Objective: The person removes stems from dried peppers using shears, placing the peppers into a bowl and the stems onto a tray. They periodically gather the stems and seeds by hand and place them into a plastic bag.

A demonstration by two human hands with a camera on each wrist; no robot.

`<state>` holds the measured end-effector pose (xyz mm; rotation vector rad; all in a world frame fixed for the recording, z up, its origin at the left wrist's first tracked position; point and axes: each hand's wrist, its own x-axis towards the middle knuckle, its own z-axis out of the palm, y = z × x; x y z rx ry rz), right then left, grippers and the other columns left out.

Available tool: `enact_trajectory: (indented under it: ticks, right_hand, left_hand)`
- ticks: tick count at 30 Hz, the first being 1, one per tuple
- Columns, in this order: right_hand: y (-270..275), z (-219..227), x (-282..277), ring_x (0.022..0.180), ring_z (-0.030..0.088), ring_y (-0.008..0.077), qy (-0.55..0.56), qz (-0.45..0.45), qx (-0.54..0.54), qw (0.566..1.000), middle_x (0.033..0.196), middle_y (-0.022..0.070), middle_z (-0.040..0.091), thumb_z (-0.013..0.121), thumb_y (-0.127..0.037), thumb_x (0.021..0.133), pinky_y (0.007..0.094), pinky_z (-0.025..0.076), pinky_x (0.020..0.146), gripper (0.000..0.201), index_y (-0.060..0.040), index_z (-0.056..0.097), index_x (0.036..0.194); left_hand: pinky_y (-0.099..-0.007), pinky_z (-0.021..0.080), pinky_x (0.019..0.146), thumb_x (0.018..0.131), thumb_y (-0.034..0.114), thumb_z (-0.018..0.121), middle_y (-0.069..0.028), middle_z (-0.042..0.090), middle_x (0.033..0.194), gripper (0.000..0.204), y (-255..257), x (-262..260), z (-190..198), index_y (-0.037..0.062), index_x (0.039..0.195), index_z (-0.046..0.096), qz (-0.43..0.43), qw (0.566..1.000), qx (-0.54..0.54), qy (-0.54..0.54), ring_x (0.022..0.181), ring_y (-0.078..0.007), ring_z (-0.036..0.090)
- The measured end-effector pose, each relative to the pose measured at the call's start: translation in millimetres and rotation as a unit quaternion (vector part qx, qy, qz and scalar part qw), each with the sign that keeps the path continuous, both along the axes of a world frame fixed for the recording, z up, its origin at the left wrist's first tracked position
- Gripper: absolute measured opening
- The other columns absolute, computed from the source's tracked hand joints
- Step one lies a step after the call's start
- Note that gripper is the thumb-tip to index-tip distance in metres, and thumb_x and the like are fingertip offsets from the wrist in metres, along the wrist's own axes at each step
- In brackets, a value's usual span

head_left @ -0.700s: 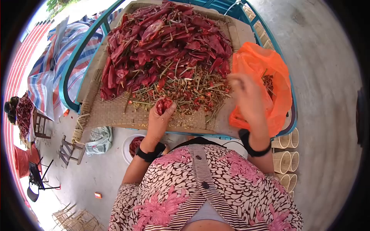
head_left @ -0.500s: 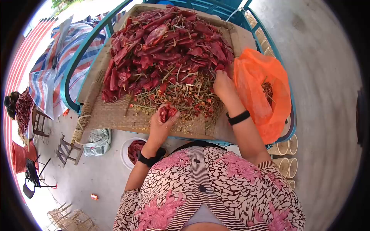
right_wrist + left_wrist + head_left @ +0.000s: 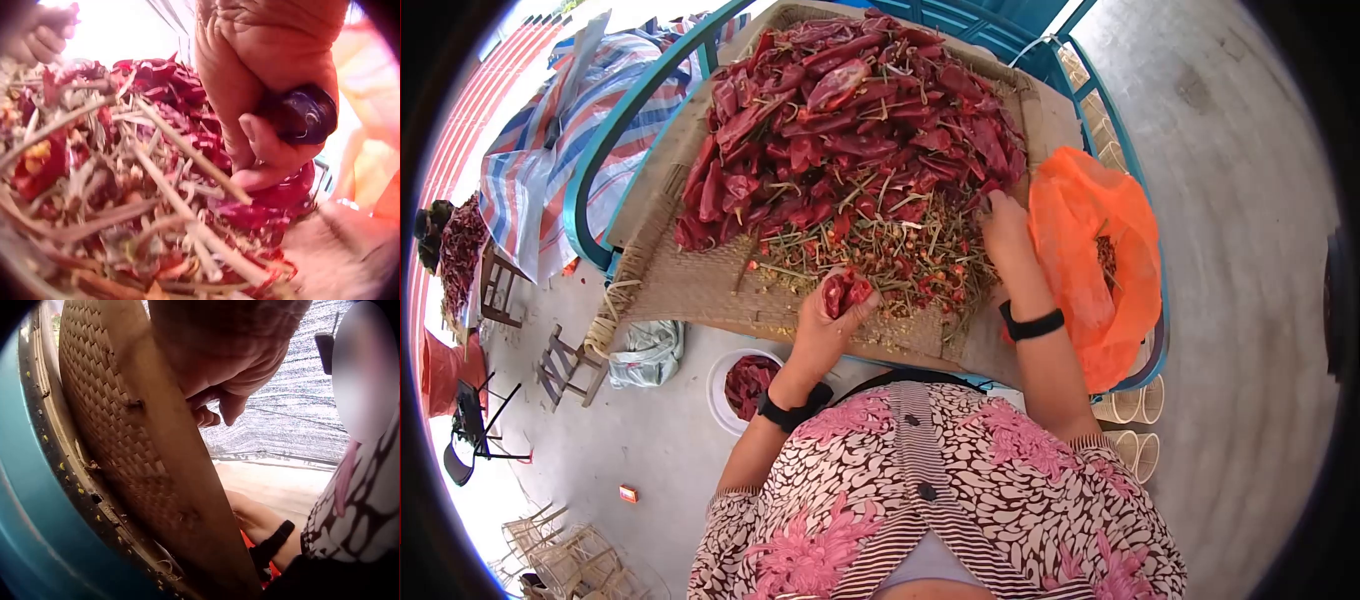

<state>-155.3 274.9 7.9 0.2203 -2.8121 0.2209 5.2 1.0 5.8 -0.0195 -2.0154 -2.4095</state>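
1. Closest to us is the patterned shirt, with pink flowers and dark buttons. Each wrist carries a black band; we see the left band next to the shirt and the right band farther out.
2. We see the left hand above the near edge of the tray, its fingers and thumb curled round red chillies, which show at the top of the grasp.
3. Just beyond it, stems lie on the tray in a tangle with seeds and red scraps.
4. The right hand reaches farther, to the right edge of the pile. In the right wrist view we see its fingers bent close to a red chilli, a dark shiny thing against them; we cannot tell whether they pinch the chilli.
5. Just beside that hand, to its right, we find the orange bag, its mouth open and brownish scraps inside.
6. The pile of dried red chillies covers the far part of the tray, behind the stems. A teal frame curves round the tray.
7. Down on the floor to the left, we see a white bowl of red chillies, then a grey bag and a wooden stool.
8. Farther off, at upper left, a striped sheet is draped.
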Motion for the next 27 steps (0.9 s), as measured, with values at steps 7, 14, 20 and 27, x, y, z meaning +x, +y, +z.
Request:
enact_trajectory:
  ticks: [7,14,20,27]
  right_hand:
    - [-61.5,92.0,89.5,0.071,0.062,0.0089,-0.302,0.091,-0.587,0.746,0.101,0.0080,0.065,0.057,-0.004,0.091,0.0183,0.039,0.047,0.021,-0.0014,0.055,0.111]
    - [-75.1,81.2,102.3,0.069,0.058,0.0057,-0.407,0.199,-0.633,0.627,0.104,0.0069,0.066,0.056,-0.004,0.093,0.0161,0.038,0.049,0.029,-0.0014,0.050,0.121]
    - [-79.6,78.4,105.0,0.064,0.056,0.0062,-0.420,0.230,-0.655,0.585,0.103,0.0081,0.065,0.057,-0.004,0.092,0.0166,0.042,0.051,0.032,-0.0004,0.049,0.122]
    - [-92.7,76.9,114.1,0.060,0.052,0.0040,-0.371,0.148,-0.574,0.714,0.088,0.0002,0.060,0.066,-0.009,0.088,0.0181,0.042,0.051,0.017,-0.0020,0.062,0.103]
  left_hand:
    - [-0.0228,0.044,0.088,0.089,0.007,0.066,-0.0018,0.063,0.104,0.037,9.6,-9.6,29.7,0.0009,0.123,0.054,-0.032,0.995,0.074,0.052,0.097,-0.0080,0.056]
    - [-0.0251,0.045,0.090,0.088,0.006,0.066,-0.0018,0.062,0.109,0.043,16.3,-19.0,25.4,-0.0011,0.127,0.050,-0.128,0.982,0.135,-0.005,0.099,-0.0104,0.056]
    - [-0.0250,0.045,0.088,0.083,-0.001,0.069,-0.0035,0.056,0.116,0.036,10.3,-20.0,15.3,0.0025,0.116,0.056,-0.127,0.984,0.064,0.110,0.098,-0.0093,0.054]
    - [-0.0253,0.047,0.085,0.078,-0.009,0.069,-0.0067,0.060,0.109,0.033,11.6,-12.9,7.1,0.0028,0.107,0.057,-0.070,0.989,0.056,0.118,0.098,-0.0095,0.056]
